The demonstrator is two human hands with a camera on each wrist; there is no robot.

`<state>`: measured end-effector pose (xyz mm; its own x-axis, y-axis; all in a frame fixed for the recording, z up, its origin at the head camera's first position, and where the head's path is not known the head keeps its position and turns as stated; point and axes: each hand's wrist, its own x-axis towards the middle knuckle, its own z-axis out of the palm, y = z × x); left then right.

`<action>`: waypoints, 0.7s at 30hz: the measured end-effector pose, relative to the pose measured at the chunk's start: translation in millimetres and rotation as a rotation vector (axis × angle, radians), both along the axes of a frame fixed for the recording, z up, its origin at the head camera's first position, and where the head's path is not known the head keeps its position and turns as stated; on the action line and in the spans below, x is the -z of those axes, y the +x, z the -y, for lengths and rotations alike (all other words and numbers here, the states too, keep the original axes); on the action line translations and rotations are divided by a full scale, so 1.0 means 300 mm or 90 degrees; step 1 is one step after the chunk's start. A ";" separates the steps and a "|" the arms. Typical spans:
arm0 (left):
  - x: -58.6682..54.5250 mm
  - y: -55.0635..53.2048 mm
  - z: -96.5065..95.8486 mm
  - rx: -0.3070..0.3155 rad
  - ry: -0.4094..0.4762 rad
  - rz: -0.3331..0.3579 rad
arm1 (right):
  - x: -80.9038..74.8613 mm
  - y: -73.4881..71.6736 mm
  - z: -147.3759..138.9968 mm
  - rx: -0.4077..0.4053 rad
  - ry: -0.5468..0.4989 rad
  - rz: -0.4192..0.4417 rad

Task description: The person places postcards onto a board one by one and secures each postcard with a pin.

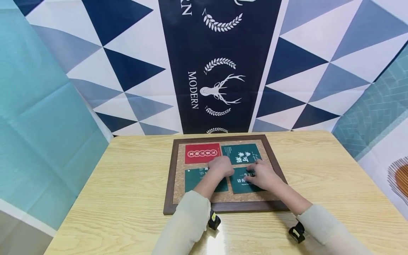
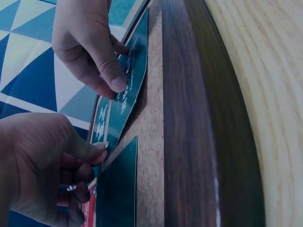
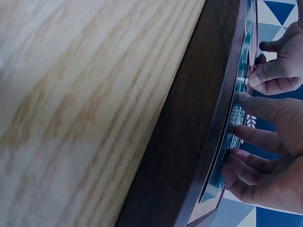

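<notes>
Several cards lie on a cork board (image 1: 178,184) with a dark wooden frame. My left hand (image 1: 222,165) is at the upper left corner of the lower right green card (image 1: 239,188). Between its thumb and index finger it pinches a small pale thumbtack (image 2: 107,144), mostly hidden by the fingertips. My right hand (image 1: 264,175) rests spread fingertips on that same card. In the left wrist view the card's near edge stands slightly off the cork. Another green card (image 1: 194,182) lies at lower left, with a pale dot at its upper left corner.
A red card (image 1: 201,160) and a third green card (image 1: 227,156) occupy the board's far half. The board sits on a light wooden table (image 1: 127,184). Behind the table hangs a cloth (image 1: 137,46) patterned with triangles and a deer head.
</notes>
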<state>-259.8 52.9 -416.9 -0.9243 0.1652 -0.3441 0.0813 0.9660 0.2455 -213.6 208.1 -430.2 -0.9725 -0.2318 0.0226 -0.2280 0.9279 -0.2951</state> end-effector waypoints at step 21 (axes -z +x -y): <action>0.007 -0.018 0.032 0.011 -0.016 -0.049 | 0.002 -0.004 0.002 0.006 -0.010 0.008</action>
<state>-265.1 43.2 -418.9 -0.9453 0.1742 -0.2759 0.1164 0.9700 0.2135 -214.8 207.4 -430.7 -0.9748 -0.2225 0.0139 -0.2156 0.9254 -0.3118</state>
